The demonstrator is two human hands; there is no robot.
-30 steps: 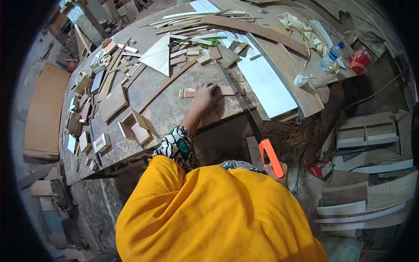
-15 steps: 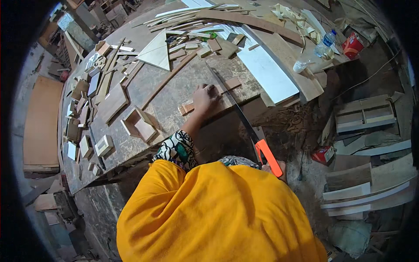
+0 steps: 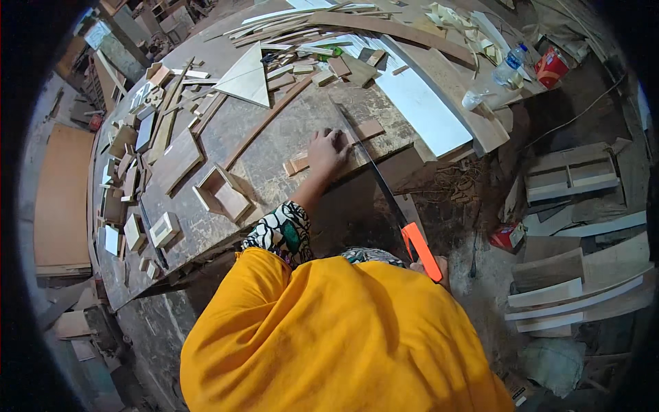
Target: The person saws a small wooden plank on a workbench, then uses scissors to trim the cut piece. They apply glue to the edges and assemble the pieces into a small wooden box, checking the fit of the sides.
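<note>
My left hand bears down on a narrow wooden strip near the bench's front edge, its fingers curled over the wood. Across that strip, just right of the fingers, lies the long blade of a handsaw. The blade slants from the bench toward my body. At its near end is the orange handle, with my right hand closed around it. Most of the right hand's fingers are hidden behind the handle and the yellow cloth.
An open wooden box and several small box pieces stand on the bench's left. Thin strips and a white board lie farther back. A water bottle and plastic cup stand at the right. Offcuts cover the floor.
The saw has shifted slightly toward me across the strip. My left hand keeps its place on the wood, and the whole view has turned a little.
</note>
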